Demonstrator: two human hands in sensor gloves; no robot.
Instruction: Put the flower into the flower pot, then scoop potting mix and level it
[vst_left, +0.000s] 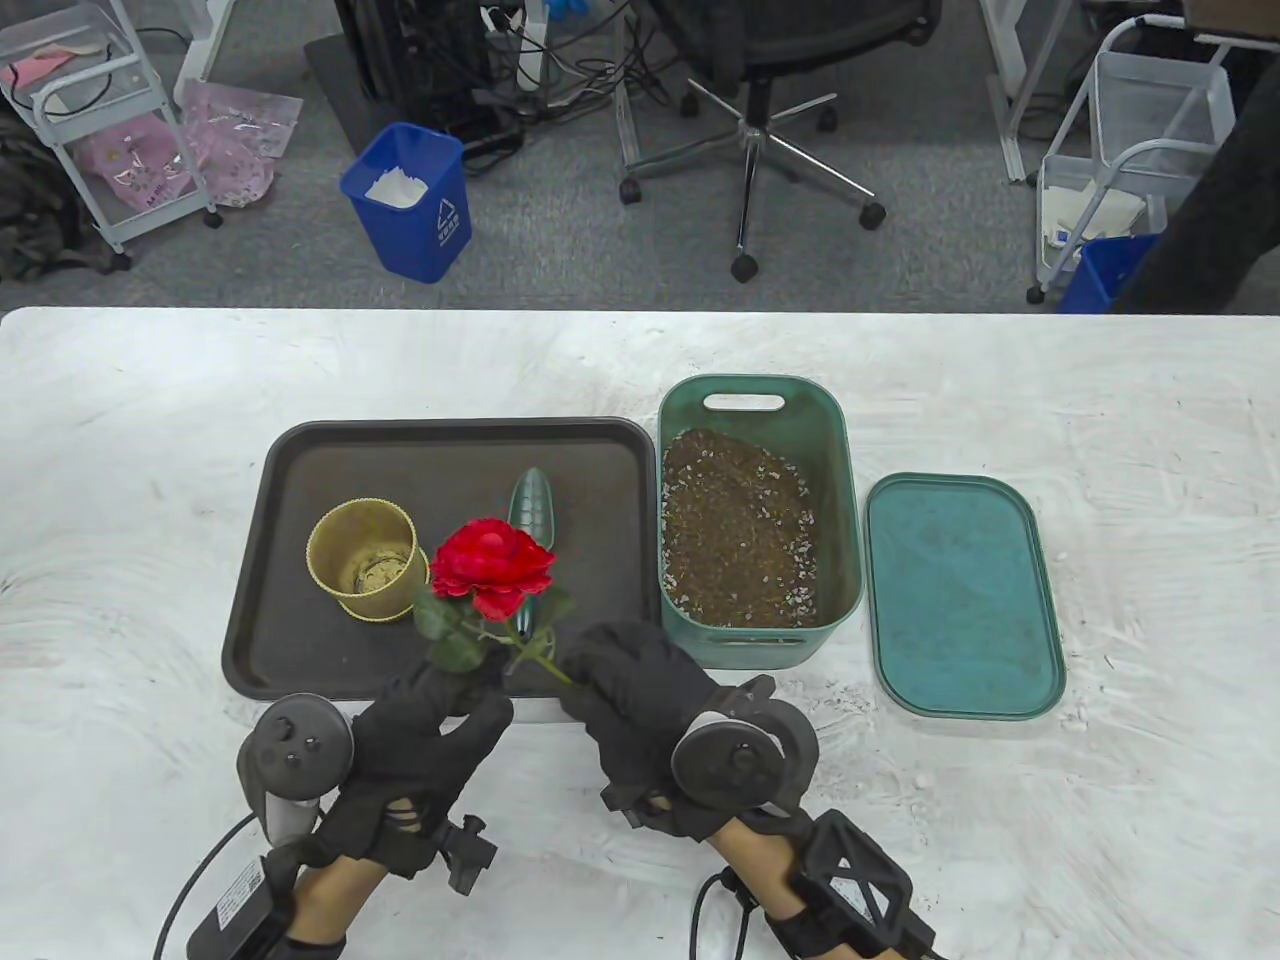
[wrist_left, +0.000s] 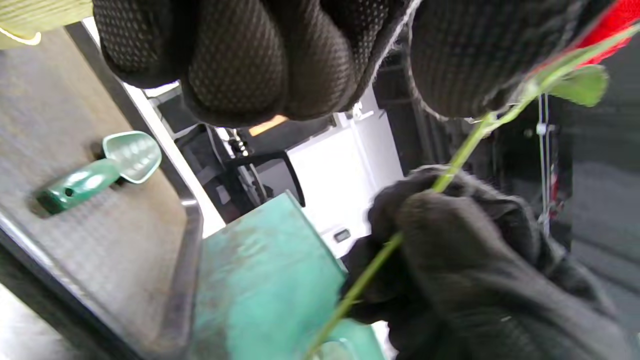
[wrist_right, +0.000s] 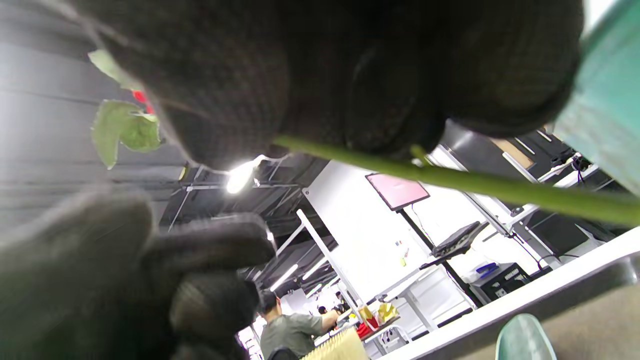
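Observation:
A red artificial rose (vst_left: 495, 565) is held up over the tray's front edge, its bloom hiding part of the green trowel (vst_left: 530, 498). My right hand (vst_left: 600, 668) grips the lower green stem (wrist_right: 475, 182). My left hand (vst_left: 470, 695) pinches the stem (wrist_left: 465, 150) just under the leaves (vst_left: 450, 640). The gold flower pot (vst_left: 365, 570) stands upright on the dark tray (vst_left: 300, 470), left of the bloom, with a little mix at its bottom. The trowel (wrist_left: 100, 170) lies flat on the tray. Potting mix (vst_left: 735, 540) fills the green bin (vst_left: 840, 470) to the right of the tray.
The bin's green lid (vst_left: 960, 595) lies flat to the right of the bin. Crumbs of mix are scattered on the white table (vst_left: 1150, 450) near the bin's front. Beyond the table's far edge stand an office chair (vst_left: 770, 130) and a blue waste bin (vst_left: 410, 200).

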